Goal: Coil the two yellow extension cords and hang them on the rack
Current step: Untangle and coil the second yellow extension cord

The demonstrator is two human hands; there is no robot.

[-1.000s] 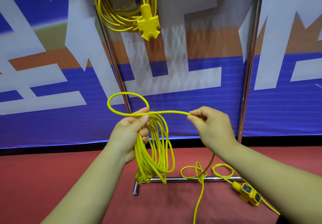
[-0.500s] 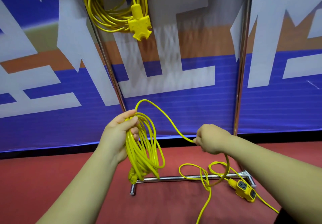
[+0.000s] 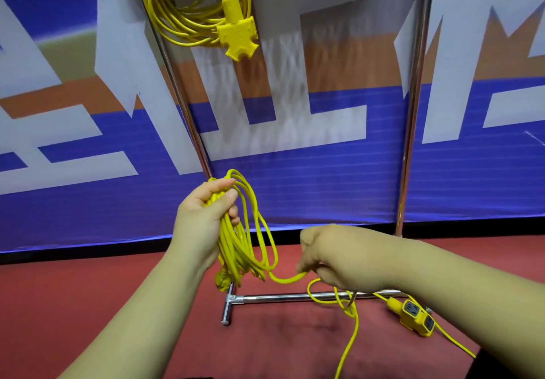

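Observation:
My left hand grips the top of a bundle of several loops of a yellow extension cord, which hangs down in front of the rack. My right hand pinches the free run of the same cord low and to the right, fingers curled round it. From there the loose cord trails over the red floor to its yellow socket block. A second yellow cord, coiled, hangs at the top of the metal rack, its plug block dangling.
The rack's left upright and base bar stand just behind my hands. A blue, white and orange banner covers the wall behind. Red carpet covers the floor.
A raised loop of cord has dropped onto the bundle in my left hand. My right hand slid down and left along the free cord, from chest height to near the floor.

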